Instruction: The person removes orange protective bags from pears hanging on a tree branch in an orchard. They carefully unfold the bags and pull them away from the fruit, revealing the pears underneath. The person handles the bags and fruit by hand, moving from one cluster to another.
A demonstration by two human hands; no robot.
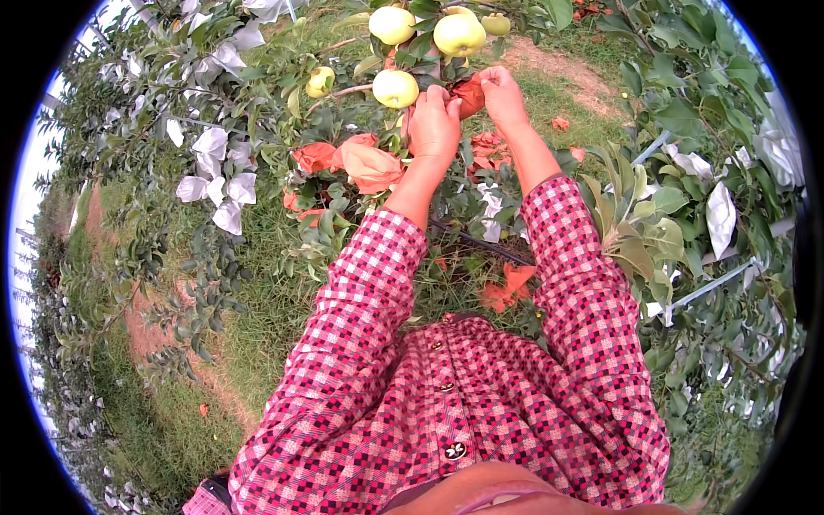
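Observation:
At the upper middle of the head view, a red paper fruit bag (pixel 468 96) lies between my two hands. My left hand (pixel 434 122) has its fingers closed at the bag's left edge, close below a pale yellow-green apple (pixel 395 88). With thumb and fingertips my right hand (pixel 504 96) pinches the bag's right upper edge. Bare apples hang above my hands, among them a large one (pixel 459 32) and another (pixel 391 25). What the bag encloses is hidden. Left of my left wrist hangs an orange-red paper bag (pixel 368 166) among leaves.
Branches with white paper bags (pixel 209 149) crowd the left side. On the right, leafy branches hold further white bags (pixel 720 215) near a thin metal rod (pixel 711 283). Red paper scraps (pixel 508 288) lie low between my forearms, by a dark hose or cable (pixel 479 243).

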